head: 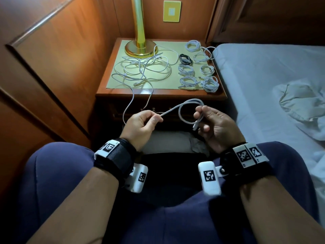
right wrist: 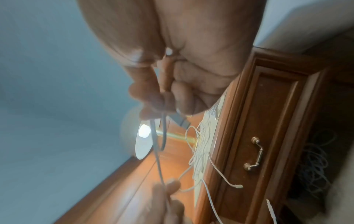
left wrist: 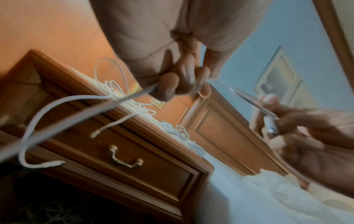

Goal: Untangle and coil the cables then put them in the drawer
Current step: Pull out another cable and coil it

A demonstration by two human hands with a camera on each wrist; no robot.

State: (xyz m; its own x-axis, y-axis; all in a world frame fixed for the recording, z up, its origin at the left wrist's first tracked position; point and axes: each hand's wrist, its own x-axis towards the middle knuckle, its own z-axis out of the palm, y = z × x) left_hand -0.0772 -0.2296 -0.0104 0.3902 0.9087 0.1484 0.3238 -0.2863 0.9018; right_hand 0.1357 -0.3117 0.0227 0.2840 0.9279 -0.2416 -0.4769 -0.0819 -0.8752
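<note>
Bare forearms, each strapped with a black wrist band [head: 117, 160] carrying white blocks printed with black square-pattern markers [head: 209, 175]. A small screw [head: 223, 170] visible beside the right wrist's block. Dark blue trousers [head: 52, 187] over both knees.

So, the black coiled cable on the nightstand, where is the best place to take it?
Pinch the black coil across its bundled strands, coming from above. It lies flat on the mat with white coils close beside, so a sideways approach would likely disturb them.
</note>
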